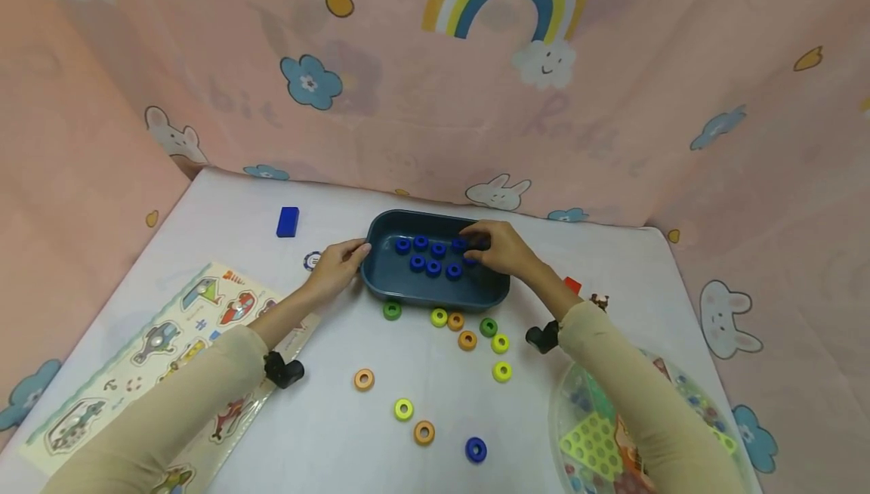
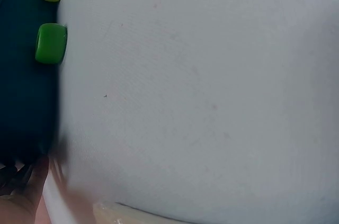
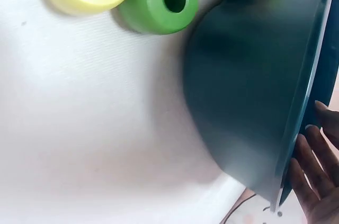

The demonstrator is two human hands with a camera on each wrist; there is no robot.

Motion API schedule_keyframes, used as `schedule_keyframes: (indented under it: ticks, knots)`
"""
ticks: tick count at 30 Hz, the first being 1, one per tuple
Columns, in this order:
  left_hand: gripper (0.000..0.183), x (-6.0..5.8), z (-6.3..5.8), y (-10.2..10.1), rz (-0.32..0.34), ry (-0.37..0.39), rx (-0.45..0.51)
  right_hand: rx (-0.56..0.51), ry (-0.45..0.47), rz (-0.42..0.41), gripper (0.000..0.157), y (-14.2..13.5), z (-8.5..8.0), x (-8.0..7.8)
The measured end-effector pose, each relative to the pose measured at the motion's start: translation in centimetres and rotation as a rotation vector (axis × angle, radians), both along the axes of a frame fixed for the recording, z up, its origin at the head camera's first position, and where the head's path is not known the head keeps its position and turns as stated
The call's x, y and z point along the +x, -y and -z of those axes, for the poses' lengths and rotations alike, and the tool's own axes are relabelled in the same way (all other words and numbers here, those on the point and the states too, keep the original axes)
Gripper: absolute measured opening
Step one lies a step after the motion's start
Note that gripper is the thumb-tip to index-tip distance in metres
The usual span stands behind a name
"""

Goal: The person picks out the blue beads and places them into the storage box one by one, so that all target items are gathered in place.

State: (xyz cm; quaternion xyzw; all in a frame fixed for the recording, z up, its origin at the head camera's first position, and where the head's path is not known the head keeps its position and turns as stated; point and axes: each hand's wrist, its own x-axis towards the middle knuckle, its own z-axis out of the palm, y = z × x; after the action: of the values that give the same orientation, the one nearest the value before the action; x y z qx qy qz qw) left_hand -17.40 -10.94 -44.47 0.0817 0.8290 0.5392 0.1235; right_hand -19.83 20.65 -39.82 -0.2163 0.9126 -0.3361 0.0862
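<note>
A dark blue-green tray [image 1: 435, 297] stands near the back of the table, with several blue rings [image 1: 433, 268] inside. At its left end my left hand [image 1: 334, 271] grips the rim, the thumb on top; in the left wrist view part of this hand [image 2: 24, 195] shows beside the tray wall [image 2: 26, 97]. My right hand [image 1: 501, 248] reaches over the tray's right end, thumb and fingers apart beside the blue rings. In the right wrist view its fingers [image 3: 312, 173] extend past the tray rim [image 3: 302, 113]; no ring shows between them, though the tray wall hides the inside.
Green [image 1: 391, 310], yellow [image 1: 501, 372] and orange rings [image 1: 364, 380] lie before the tray, with one blue ring [image 1: 476, 449] nearest me. A picture puzzle board [image 1: 156, 373] lies left, a blue block [image 1: 288, 222] behind it. A round clear container [image 1: 567, 433] sits right, partly under my arm.
</note>
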Motion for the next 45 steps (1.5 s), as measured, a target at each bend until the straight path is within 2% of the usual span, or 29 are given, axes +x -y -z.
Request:
schedule_keyframes:
  ticks: [4,10,16,21,23,29,33,38,42,45]
  knots:
    - [0.05,0.0,0.0,0.0,0.001,0.003,0.002,-0.049,-0.036,0.012,0.036,-0.9,-0.2,1.1]
    - [0.05,0.1,-0.1,0.0,-0.002,-0.019,-0.023,-0.169,-0.07,-0.003,0.035,-2.0,-1.0,4.2]
    - [0.049,0.1,-0.2,0.0,-0.004,-0.023,-0.009,-0.268,-0.057,-0.019,0.035,-2.8,-2.0,8.5]
    - [0.048,0.2,-0.2,-0.1,-0.007,-0.025,-0.02,-0.303,0.013,-0.017,0.035,-2.5,-3.3,12.7]
    - [0.047,0.1,-0.2,-0.1,-0.011,-0.031,-0.019,-0.309,0.049,-0.015,0.035,-2.5,-2.6,14.0]
    - [0.048,0.0,-0.2,-0.1,-0.012,-0.029,-0.014,-0.293,0.215,-0.016,0.035,-2.9,2.0,17.7]
    - [0.05,0.1,-0.2,-0.2,-0.016,-0.031,-0.017,-0.271,0.299,-0.041,0.037,-2.7,4.0,20.7]
    - [0.05,0.0,-0.3,-0.1,-0.017,-0.038,-0.023,-0.29,0.314,-0.085,0.036,-2.0,5.4,23.3]
    - [0.05,0.1,-0.3,-0.1,-0.015,-0.029,-0.01,-0.308,0.317,-0.089,0.034,-1.7,5.7,24.1]
    - [0.049,0.1,-0.3,-0.1,-0.015,-0.024,-0.008,-0.316,0.327,-0.126,0.033,-1.5,5.7,24.4]
